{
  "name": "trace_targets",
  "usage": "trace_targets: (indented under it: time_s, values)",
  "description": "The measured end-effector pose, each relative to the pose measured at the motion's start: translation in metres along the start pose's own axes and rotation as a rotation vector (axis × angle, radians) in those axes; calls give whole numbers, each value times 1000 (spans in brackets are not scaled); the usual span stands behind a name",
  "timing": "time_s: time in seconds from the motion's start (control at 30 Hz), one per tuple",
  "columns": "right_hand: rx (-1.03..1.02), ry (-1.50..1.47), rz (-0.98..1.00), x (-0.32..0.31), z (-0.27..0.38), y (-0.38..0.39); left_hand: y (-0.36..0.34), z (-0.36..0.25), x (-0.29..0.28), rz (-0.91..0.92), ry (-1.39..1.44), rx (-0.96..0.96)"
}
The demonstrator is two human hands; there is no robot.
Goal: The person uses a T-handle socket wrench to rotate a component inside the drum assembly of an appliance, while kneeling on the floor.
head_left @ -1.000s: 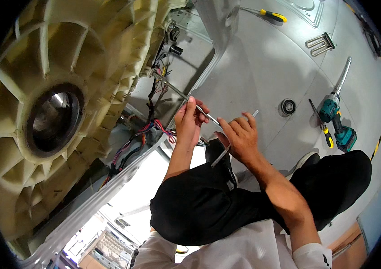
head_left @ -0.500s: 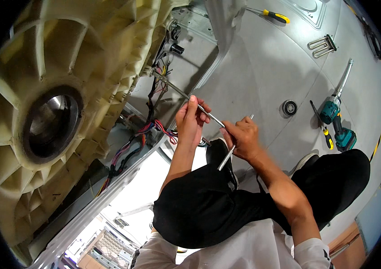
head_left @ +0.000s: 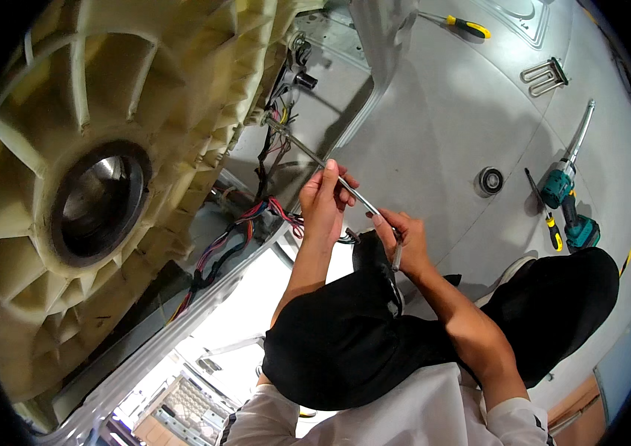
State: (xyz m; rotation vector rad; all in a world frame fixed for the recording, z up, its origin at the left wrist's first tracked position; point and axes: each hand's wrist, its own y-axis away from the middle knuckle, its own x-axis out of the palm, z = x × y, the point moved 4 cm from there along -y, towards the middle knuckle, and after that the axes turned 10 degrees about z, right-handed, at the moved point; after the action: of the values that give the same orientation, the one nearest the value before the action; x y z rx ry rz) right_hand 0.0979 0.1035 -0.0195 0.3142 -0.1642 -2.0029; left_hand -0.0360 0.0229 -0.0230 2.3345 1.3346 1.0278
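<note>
Both my hands are on a long metal T-handle socket wrench (head_left: 360,196). Its far end meets the rim of a cream plastic washing machine tub (head_left: 40,178). Around the middle of the shaft, the thumb and fingers of my left hand (head_left: 321,206) are closed. My right hand (head_left: 410,241) grips the crossbar end, with one tip of the bar pointing down toward my knee. The fastener under the socket is too small to make out. A bundle of coloured wires (head_left: 237,223) hangs beside my left wrist.
On the grey panel to the right lie a round bearing (head_left: 490,181), a teal cordless drill (head_left: 559,186), a yellow-and-black screwdriver (head_left: 554,234), a heating element (head_left: 544,76) and another screwdriver (head_left: 470,28). A metal cabinet edge (head_left: 360,119) runs beside the tub.
The wrench's crossbar has turned in my right hand, which has rotated with it. My left hand stays on the shaft. The whole view has shifted slightly.
</note>
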Motion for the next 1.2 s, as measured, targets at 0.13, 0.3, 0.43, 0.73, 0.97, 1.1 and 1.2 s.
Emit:
trace_targets:
  time_s: [0.13,0.3,0.43,0.73,0.97,1.1,1.2]
  values:
    - [-8,-14,-16,4,-4,2,2,1,0,-13,-28,-18]
    - [239,-275,124,-2,-1,-4,0,-1,3,-14,8,-4]
    - [177,-325,111,-3,-13,-7,-2,3,7,-4,12,-20]
    - [244,-466,174,-3,-9,-9,0,2,7,13,42,-13]
    - [296,-585,185,-2,-10,-7,0,5,5,45,38,-1]
    - [316,-562,161,-5,-13,-4,0,4,9,89,10,-11]
    - [292,-499,133,-16,-8,-3,-1,4,13,115,-10,-32]
